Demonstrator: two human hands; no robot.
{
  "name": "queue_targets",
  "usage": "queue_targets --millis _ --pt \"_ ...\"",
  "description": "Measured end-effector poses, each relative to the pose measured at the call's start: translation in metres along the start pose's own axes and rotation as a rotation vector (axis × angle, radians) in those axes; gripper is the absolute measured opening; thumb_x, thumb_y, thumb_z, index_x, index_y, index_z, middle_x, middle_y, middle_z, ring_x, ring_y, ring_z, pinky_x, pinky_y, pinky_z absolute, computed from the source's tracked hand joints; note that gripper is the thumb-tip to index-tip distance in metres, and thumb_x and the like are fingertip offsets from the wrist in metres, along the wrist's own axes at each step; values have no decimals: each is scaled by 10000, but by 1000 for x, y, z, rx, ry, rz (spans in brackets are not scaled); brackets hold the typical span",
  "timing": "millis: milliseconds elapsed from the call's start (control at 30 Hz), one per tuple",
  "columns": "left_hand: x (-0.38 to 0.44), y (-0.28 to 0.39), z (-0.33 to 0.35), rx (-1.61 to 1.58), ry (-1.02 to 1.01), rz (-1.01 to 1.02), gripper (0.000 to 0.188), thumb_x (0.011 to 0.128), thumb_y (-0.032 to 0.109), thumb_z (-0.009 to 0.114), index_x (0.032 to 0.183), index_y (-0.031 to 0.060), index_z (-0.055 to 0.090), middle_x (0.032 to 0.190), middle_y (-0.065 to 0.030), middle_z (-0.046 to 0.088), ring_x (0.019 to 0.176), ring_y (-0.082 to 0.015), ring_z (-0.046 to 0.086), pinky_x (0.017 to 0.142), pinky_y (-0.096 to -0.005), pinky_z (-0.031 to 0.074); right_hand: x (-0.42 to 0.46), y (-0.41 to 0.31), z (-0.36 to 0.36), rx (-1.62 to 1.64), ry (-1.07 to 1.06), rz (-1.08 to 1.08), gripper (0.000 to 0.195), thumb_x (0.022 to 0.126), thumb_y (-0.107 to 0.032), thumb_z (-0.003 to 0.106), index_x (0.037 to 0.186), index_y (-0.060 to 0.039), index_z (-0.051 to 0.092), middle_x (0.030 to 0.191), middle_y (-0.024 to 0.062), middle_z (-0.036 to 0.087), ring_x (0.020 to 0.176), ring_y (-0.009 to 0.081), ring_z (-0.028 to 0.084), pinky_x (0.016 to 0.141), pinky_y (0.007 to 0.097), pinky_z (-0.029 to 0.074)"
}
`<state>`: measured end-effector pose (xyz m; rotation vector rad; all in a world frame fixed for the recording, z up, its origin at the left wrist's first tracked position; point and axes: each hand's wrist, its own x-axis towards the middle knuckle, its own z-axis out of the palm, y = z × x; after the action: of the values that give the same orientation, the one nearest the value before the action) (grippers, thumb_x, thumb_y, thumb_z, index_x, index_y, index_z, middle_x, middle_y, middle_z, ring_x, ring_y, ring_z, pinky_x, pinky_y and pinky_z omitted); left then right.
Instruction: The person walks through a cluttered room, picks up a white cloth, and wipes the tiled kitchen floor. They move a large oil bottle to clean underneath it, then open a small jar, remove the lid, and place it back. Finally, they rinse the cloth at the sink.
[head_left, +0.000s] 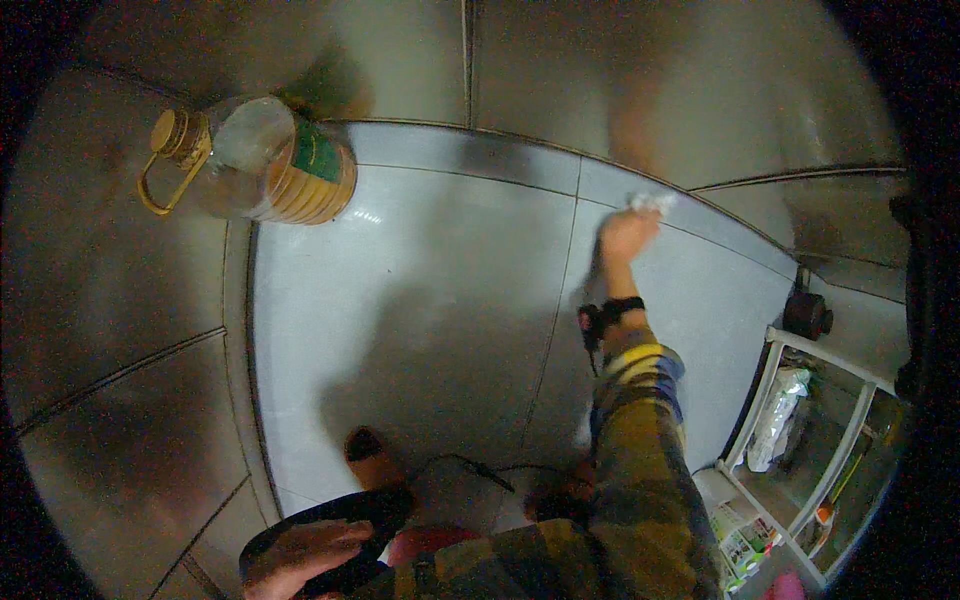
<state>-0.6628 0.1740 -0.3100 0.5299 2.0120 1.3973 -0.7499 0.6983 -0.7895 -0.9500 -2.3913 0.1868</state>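
With the arm stretched forward, my right hand (628, 232) presses a crumpled white cloth or tissue (651, 202) against the pale tiled surface (480, 247), near its far edge; the hand is blurred. A dark band with a small device sits on that wrist. My left hand (307, 551) lies low in the view over dark clothing, its fingers together; whether it holds anything cannot be made out. A large clear plastic bottle (281, 165), with a yellow cap and handle and amber liquid inside, is at the upper left.
A white-framed rack (817, 442) with packets and utensils stands at the lower right, beside a small dark round object (805, 315). Glossy brownish tiled walls (540, 67) border the far and left sides. A thin dark cable (480, 471) lies near the body.
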Motion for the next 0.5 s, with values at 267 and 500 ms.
queue_targets --millis 267,500 --pt "-19 -6 -6 -38 64 -8 389 990 174 481 1280 -83 516 1254 -271 549 1171 -387 543 984 -465 427 -55 -256 24 310 -352 -403 514 868 -50 492 1365 32 393 1436 254 370 1317 415 347 1106 455 288" --pt "-24 2 -7 -17 129 94 384 988 192 490 1303 -28 511 1200 -213 569 1085 -351 563 939 -464 432 -185 -300 -41 739 -925 -1003 381 936 -66 451 1314 -26 448 1460 165 388 1383 327 326 1152 470 216"
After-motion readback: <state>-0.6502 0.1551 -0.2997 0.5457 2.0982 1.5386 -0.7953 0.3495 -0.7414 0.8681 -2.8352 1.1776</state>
